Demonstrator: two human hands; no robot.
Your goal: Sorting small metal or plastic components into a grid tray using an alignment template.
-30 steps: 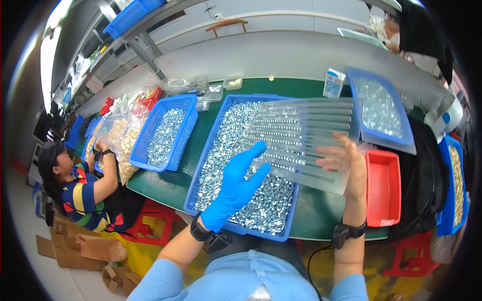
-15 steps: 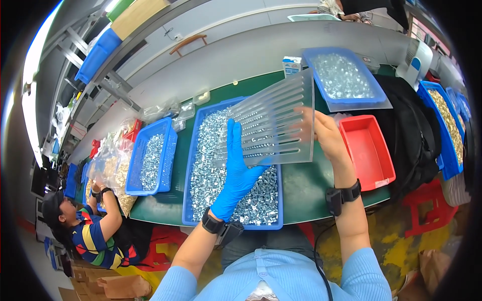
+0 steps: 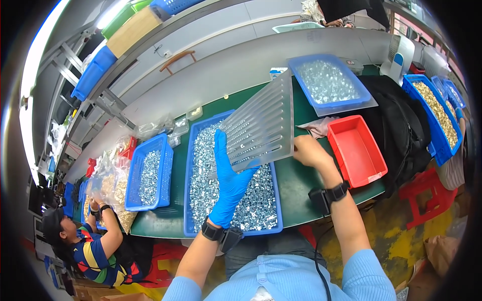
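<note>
A clear plastic plate with long parallel slots [image 3: 268, 120] is tilted over a large blue bin of small shiny metal pieces [image 3: 279, 220]. Rows of the pieces sit in its slots, mostly toward the left side. My left hand [image 3: 231, 185], in a blue glove, grips the plate's lower left part, thumb along the near edge and fingers up its left side. At the right edge, near the lower corner, my bare right hand [image 3: 312, 151] has its fingers curled against the plate. Its fingertips are partly hidden.
To the left stands a smaller blue basket [image 3: 168, 173] of metal pieces. An empty red tray [image 3: 355, 153], a blue tray of clear pieces [image 3: 326, 83] and a black backpack [image 3: 396, 120] lie to the right. A co-worker [image 3: 95, 241] handles bags at the far left.
My right hand has come from behind the plate down to its right edge, fingers now curled. The plate has turned somewhat, and more of its slots at the right are bare.
</note>
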